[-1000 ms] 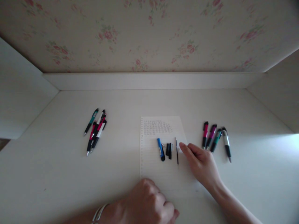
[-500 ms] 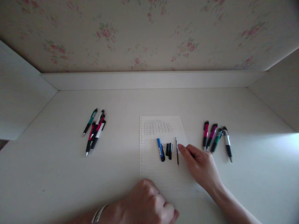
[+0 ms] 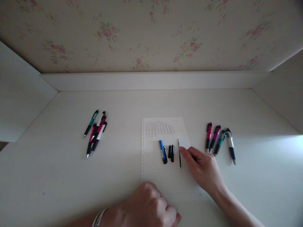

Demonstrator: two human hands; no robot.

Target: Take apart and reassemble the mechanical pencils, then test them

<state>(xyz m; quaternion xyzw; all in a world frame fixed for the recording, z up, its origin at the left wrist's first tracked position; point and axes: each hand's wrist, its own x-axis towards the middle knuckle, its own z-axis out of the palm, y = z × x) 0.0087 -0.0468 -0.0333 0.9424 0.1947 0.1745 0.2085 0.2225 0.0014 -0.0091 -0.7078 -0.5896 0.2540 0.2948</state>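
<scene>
A sheet of lined paper [image 3: 151, 171] with handwriting at its top lies on the desk. My right hand [image 3: 205, 167] is closed, its thumb tip pinching a thin dark pen refill [image 3: 180, 159] near the upper part, over the paper. Left of the refill lie a blue pen barrel [image 3: 162, 149] with a black end, a small silvery tip piece [image 3: 165, 148] and two short black pen parts [image 3: 171, 153]. My left hand [image 3: 151, 206] rests as a loose fist on the lower part of the sheet, its fingertips mostly turned from view.
At the left lies a loose pile of several pens [image 3: 96, 134] in green, white and red. To the right, several more pens [image 3: 219, 140] lie side by side, just beyond my right hand. A white ledge [image 3: 151, 81] and floral wall [image 3: 151, 37] close off the desk's back.
My right thumb has shifted very slightly left against the refill. Otherwise the hands and pen parts stay where they were.
</scene>
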